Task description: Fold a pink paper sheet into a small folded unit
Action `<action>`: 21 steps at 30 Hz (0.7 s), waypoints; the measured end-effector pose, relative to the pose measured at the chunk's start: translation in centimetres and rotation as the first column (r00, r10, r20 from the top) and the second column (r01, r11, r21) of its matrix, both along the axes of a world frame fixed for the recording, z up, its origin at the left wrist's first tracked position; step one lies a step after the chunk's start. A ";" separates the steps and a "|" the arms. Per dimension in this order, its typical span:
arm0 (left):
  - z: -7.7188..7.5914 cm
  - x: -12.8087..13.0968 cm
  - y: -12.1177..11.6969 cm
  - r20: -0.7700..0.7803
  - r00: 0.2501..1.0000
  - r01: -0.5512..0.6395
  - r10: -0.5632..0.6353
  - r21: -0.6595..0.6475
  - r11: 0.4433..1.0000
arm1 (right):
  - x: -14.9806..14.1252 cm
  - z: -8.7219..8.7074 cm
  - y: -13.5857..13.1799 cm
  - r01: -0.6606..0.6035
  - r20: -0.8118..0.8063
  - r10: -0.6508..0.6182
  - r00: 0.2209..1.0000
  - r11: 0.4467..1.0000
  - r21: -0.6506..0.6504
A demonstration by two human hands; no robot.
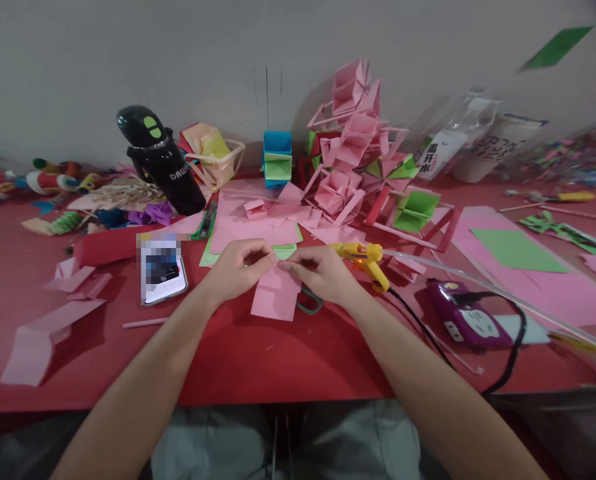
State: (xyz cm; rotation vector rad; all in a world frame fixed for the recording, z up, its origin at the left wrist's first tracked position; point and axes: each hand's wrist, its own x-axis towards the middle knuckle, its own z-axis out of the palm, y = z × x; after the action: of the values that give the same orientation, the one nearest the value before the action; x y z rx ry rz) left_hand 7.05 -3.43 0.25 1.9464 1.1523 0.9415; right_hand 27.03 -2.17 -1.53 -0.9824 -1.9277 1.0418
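Between my two hands hangs a pink paper strip, creased across its upper part. My left hand pinches its top left edge with thumb and forefinger. At the top right edge, my right hand grips the same strip in a pinch. Under the right hand, a green scissors handle shows, the rest hidden. Just right of that hand lies a yellow hot glue gun with a clear glue stick in its back. Behind the hands are stacked pink sheets over green paper.
A phone and folded pink pieces lie to the left. A black bottle leans at the back, beside a pile of pink paper constructions. A purple power socket with a black cable sits at right, near a green sheet.
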 end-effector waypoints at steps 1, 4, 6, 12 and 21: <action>0.0 0.0 0.0 -0.014 1.000 0.008 -0.008 -0.003 1.000 | 0.0 -0.1 0.0 -0.004 -0.001 0.004 1.000 1.000 -0.016; -0.1 -0.1 0.1 -0.042 0.999 -0.007 0.008 0.022 1.000 | -0.1 -0.1 0.1 -0.012 -0.034 0.009 0.999 0.997 -0.077; -0.1 -0.2 0.2 -0.041 0.998 -0.034 0.036 0.055 0.998 | -0.1 -0.1 0.2 0.002 -0.072 -0.011 0.997 0.993 -0.117; 0.0 -0.6 0.3 -0.057 0.994 -0.084 0.090 0.098 0.992 | 0.1 -0.2 0.7 -0.022 -0.087 0.013 0.996 0.995 -0.100; -0.1 -0.7 0.4 -0.093 0.989 -0.104 0.116 0.123 0.987 | 0.1 -0.3 0.8 0.031 -0.059 -0.035 0.998 0.997 -0.072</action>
State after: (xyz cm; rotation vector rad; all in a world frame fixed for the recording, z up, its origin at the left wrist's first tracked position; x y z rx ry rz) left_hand 6.30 -3.06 0.11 2.0616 1.2991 0.9999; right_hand 27.15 -1.41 -1.83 -1.0078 -1.8311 1.1150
